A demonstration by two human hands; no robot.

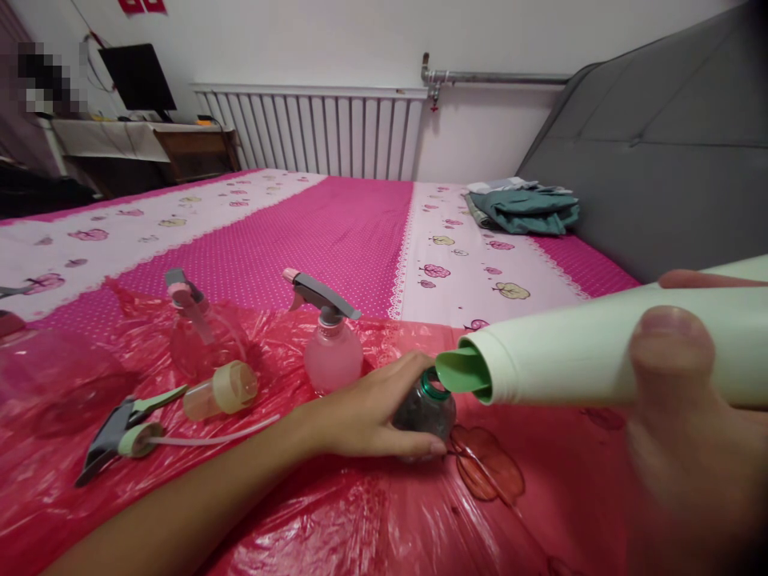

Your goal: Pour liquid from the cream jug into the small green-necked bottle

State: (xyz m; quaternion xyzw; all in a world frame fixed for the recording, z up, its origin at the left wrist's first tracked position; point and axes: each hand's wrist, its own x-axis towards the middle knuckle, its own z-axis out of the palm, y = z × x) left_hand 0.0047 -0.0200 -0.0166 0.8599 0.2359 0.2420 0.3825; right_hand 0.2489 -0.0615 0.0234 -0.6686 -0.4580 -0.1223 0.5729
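Observation:
My left hand [366, 412] wraps around a small dark bottle [427, 412] with a green neck, standing on a red plastic sheet [372, 520]. My right hand [690, 432] grips a large pale green tube [600, 352], held sideways. Its green flip cap [461, 372] is open and sits right at the bottle's mouth. A pink spray bottle [331, 344] with a grey trigger stands just behind my left hand.
On the sheet to the left lie a second pink spray bottle [201, 332], a small capped bottle [222, 390] and a loose green-grey trigger head [129, 432] with its tube. Folded clothes [522, 206] lie by the grey headboard [660, 144]. A radiator [318, 132] lines the wall.

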